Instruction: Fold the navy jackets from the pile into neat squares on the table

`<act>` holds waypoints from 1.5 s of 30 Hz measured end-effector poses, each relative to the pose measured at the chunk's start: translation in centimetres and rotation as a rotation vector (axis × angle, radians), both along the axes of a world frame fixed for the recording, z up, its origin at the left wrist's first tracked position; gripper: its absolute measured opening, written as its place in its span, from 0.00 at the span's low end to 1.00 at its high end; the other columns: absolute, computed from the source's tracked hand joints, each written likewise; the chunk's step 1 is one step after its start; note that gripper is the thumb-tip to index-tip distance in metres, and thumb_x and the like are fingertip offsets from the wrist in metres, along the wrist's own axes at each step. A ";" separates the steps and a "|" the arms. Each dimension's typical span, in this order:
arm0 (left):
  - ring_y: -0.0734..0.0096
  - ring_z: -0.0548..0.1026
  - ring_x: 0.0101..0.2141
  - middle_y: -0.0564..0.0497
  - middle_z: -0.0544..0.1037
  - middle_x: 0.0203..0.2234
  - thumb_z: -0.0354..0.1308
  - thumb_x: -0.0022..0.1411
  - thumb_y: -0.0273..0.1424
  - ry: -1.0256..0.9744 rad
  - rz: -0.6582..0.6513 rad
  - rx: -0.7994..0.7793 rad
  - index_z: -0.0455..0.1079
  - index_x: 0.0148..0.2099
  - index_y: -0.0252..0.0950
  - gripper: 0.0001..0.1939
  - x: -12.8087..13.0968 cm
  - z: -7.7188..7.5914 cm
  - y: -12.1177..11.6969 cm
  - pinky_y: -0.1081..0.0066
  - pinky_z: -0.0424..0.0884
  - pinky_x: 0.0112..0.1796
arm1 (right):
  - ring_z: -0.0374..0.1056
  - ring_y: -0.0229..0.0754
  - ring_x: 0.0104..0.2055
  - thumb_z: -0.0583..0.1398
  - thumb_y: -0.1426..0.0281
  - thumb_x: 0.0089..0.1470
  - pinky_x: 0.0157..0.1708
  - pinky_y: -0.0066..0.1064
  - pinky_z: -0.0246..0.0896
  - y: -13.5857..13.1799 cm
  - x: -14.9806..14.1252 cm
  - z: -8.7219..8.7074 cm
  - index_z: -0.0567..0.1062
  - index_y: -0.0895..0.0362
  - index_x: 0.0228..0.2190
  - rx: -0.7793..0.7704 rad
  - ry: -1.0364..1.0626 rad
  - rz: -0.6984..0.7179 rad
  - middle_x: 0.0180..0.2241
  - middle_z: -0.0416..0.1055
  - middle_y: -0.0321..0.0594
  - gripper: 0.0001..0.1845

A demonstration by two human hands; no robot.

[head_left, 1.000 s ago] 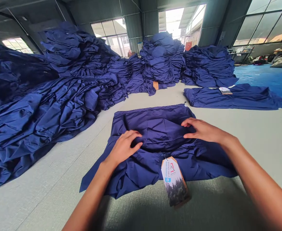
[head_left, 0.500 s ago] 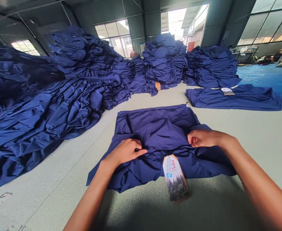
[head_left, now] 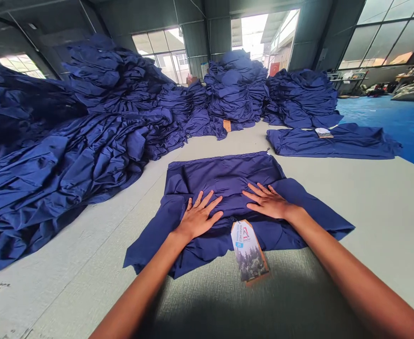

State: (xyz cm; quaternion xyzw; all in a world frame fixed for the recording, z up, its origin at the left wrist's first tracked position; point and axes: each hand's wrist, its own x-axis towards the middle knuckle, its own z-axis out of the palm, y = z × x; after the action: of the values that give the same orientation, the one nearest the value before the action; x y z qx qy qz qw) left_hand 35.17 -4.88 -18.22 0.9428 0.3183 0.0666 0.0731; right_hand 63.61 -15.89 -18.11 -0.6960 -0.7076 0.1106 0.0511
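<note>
- Since the last frame, our right hand point(head_left: 267, 202) has shifted inward and both hands have gone from curled to flat.
- Fingers now: left hand point(head_left: 197, 217) splayed, right hand's fingers apart too; neither pinches cloth.
- Navy garment point(head_left: 231, 188) lies on the table point(head_left: 341, 193) right in front of us, under both palms, beside the loose pile point(head_left: 65, 165) on our left.
- Creases remain between the hands; we'd press lightly and sweep outward, evenly on both sides.
- Hang tag point(head_left: 249, 252) overhangs the near edge; best we keep wrists off it so it doesn't bend.
</note>
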 end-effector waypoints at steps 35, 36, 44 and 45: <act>0.67 0.76 0.43 0.50 0.79 0.42 0.53 0.69 0.27 -0.460 -0.512 0.428 0.67 0.60 0.46 0.19 -2.0 1.8 -12.3 0.67 0.72 0.45 | 0.62 0.50 0.62 0.54 0.75 0.60 0.65 0.57 0.51 -12.6 -7.3 0.2 0.60 0.52 0.65 0.598 0.097 0.228 0.60 0.67 0.46 0.32; 0.68 0.75 0.42 0.50 0.79 0.40 0.52 0.70 0.28 -0.451 -0.528 0.413 0.67 0.60 0.47 0.19 -2.0 1.8 -12.3 0.67 0.72 0.44 | 0.61 0.50 0.62 0.54 0.76 0.60 0.64 0.57 0.51 -12.7 -7.7 0.4 0.59 0.51 0.65 0.614 0.109 0.235 0.61 0.66 0.45 0.33; 0.61 0.75 0.44 0.42 0.77 0.44 0.51 0.70 0.39 -0.503 -0.489 0.230 0.64 0.57 0.37 0.17 -1.3 2.3 -11.6 0.61 0.72 0.45 | 0.71 0.49 0.50 0.54 0.71 0.64 0.44 0.47 0.70 -12.3 -9.0 0.6 0.66 0.39 0.61 0.670 0.332 0.281 0.54 0.74 0.35 0.27; 0.59 0.74 0.46 0.41 0.76 0.46 0.52 0.70 0.40 -0.516 -0.417 0.222 0.64 0.57 0.37 0.18 -1.2 2.2 -11.4 0.59 0.72 0.46 | 0.72 0.49 0.50 0.55 0.72 0.64 0.45 0.46 0.70 -12.3 -8.8 0.7 0.67 0.38 0.60 0.680 0.363 0.273 0.54 0.74 0.34 0.27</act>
State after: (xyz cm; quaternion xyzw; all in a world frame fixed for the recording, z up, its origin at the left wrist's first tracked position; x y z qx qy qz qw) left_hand 33.94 -16.28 -16.07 0.9418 0.0808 0.3208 0.0602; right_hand 54.76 -28.22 -17.43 -0.5084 -0.7692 -0.0030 0.3871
